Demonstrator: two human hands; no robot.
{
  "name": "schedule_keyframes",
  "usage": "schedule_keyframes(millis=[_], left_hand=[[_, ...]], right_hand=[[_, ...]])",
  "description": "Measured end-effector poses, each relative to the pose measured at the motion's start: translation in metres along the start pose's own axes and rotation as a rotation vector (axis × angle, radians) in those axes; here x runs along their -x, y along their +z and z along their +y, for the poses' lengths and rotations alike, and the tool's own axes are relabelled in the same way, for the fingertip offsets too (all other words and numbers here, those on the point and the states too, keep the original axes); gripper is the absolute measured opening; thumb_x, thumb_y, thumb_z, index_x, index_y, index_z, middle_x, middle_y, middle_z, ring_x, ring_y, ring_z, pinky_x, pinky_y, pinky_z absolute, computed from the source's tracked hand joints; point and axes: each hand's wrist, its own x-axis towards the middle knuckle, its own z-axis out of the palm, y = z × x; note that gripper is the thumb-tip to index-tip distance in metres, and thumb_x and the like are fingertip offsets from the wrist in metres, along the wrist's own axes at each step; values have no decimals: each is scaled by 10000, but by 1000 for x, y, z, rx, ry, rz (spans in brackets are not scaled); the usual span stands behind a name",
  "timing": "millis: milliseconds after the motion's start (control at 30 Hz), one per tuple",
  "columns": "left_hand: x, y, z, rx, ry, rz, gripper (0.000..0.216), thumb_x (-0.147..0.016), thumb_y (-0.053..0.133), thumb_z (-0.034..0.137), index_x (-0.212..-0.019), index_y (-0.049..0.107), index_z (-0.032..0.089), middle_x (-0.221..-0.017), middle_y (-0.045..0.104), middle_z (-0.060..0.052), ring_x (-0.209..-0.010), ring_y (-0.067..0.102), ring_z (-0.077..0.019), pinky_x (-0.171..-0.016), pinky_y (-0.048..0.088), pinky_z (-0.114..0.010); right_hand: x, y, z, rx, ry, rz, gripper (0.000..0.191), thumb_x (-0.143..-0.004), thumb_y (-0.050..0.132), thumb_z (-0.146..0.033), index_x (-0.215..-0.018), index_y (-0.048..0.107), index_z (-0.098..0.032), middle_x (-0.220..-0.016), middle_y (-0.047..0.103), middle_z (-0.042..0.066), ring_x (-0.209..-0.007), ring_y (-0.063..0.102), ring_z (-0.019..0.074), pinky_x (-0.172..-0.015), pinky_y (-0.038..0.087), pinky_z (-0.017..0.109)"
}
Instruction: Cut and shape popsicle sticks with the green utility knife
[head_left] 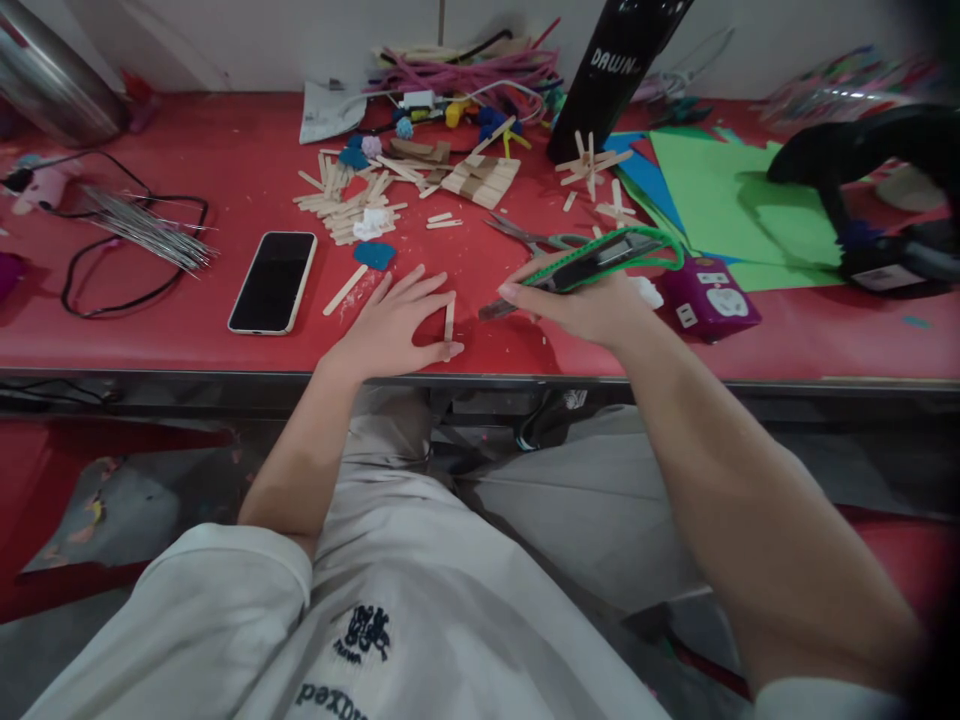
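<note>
My left hand [397, 325] lies on the red tabletop with its fingers spread. Its thumb and index finger steady the two ends of a short wooden craft stick [449, 325]. In my right hand [592, 305] is a plier-like hand tool [600, 262] with green-edged black handles; its grey tip points left, a little to the right of that stick. Whether the tool's jaws are apart I cannot tell. Another craft stick [345, 290] and a blue lump [375, 256] are just beyond my left hand. Scissors [536, 238] rest past the tool.
A phone [274, 283] and a bundle of thin wires [150, 230] lie to the left. Piled craft sticks [341, 200] are further back. A black bottle [611, 75], green paper sheets [750, 200] and a purple cube socket [709, 300] stand or lie to the right.
</note>
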Motion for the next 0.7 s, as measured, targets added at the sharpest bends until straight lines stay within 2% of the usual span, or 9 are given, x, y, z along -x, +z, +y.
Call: schedule_keyframes(millis=[133, 300, 500, 700], left_hand=[[0, -1, 1, -2, -18, -9, 774, -886, 582, 697, -1512, 491, 251, -1670, 332, -49, -1582, 208, -301, -1301, 95, -551], [0, 0, 0, -2, -13, -11, 753, -889, 592, 681, -1514, 484, 274, -1670, 333, -50, -1568, 256, -296, -1296, 103, -561], [0, 0, 0, -12, -1, -5, 725, -897, 607, 644, -1499, 502, 255, -1668, 336, -60, -1568, 256, -293, -1295, 104, -558], [-1, 0, 0, -11, -4, -8, 731, -898, 602, 650, -1501, 501, 250, -1665, 345, -56, -1567, 257, -301, -1298, 100, -554]], right_hand=[[3, 5, -8, -46, 10, -12, 271, -911, 610, -519, -957, 763, -300, -874, 765, 45, -953, 712, 280, -880, 551, 428], [3, 16, -15, -174, -77, 5, 229, -902, 642, -480, -983, 764, -305, -1059, 772, 37, -1042, 708, 264, -930, 567, 415], [0, 20, -17, -162, -107, -116, 284, -912, 630, -491, -1071, 761, -296, -1130, 773, 34, -1086, 705, 259, -953, 573, 390], [1, 16, -23, -243, -97, -110, 170, -864, 694, -404, -952, 760, -275, -1069, 785, 36, -1056, 715, 258, -999, 557, 408]])
